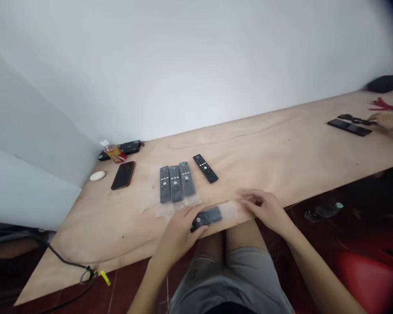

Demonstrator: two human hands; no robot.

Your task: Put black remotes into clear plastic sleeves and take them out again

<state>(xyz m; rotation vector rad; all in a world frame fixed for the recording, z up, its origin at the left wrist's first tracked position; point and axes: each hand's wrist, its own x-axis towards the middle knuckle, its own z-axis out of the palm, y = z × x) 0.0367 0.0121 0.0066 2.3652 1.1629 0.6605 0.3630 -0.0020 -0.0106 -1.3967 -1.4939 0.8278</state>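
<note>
At the table's front edge my left hand [182, 226] grips one end of a black remote control [210, 215] in a clear plastic sleeve. The sleeve's loose end [229, 210] stretches right, beyond the remote. Just past that end is my right hand [261, 206], fingers bent and parted from the thumb, slightly blurred, with nothing visible in it. Farther back, three sleeved remotes [176, 184] lie side by side. A bare black remote [205, 168] rests at an angle to their right.
A phone [123, 175], a round white object [97, 175], a bottle [113, 152] and a black box [131, 147] sit at the left. Another person's hand [391, 124] is at far right by a dark flat device [349, 127]. A cable [67, 261] crosses the front-left edge.
</note>
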